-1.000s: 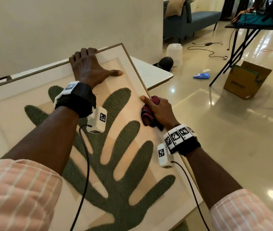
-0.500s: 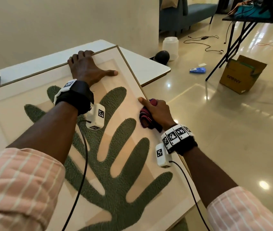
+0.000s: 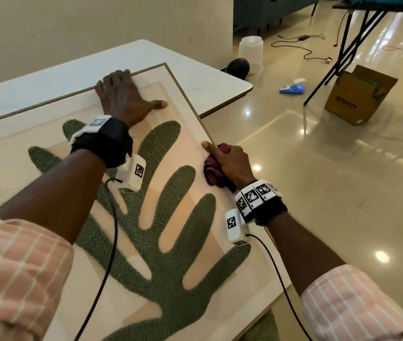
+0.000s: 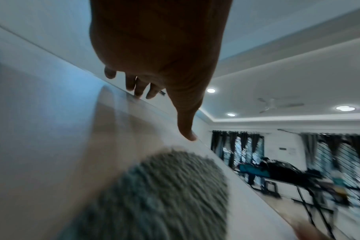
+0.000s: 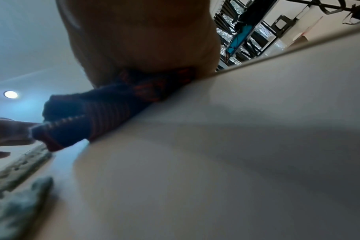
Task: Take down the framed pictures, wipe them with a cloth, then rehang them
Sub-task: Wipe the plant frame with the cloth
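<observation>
A large framed picture (image 3: pixel 166 134) with a green leaf shape on beige lies across the white table (image 3: pixel 195 77), tilted toward me. My left hand (image 3: pixel 126 99) presses on its glass near the far edge, thumb spread wide and fingertips hooked over the top rail (image 4: pixel 134 91). My right hand (image 3: pixel 227 161) grips a bunched red and dark striped cloth (image 3: pixel 211 171) against the picture's right edge. The same cloth (image 5: pixel 97 113) shows under the palm in the right wrist view.
The table's right corner (image 3: pixel 247 87) ends short of the frame, which overhangs the glossy floor. On the floor lie a cardboard box (image 3: pixel 360 94), a blue packet (image 3: pixel 291 89), a white jar (image 3: pixel 250 52), cables and black table legs (image 3: pixel 343 45).
My head has dipped, so the scene sits higher in view. The right hand with the cloth has slid slightly along the frame's right edge. The left hand stays put.
</observation>
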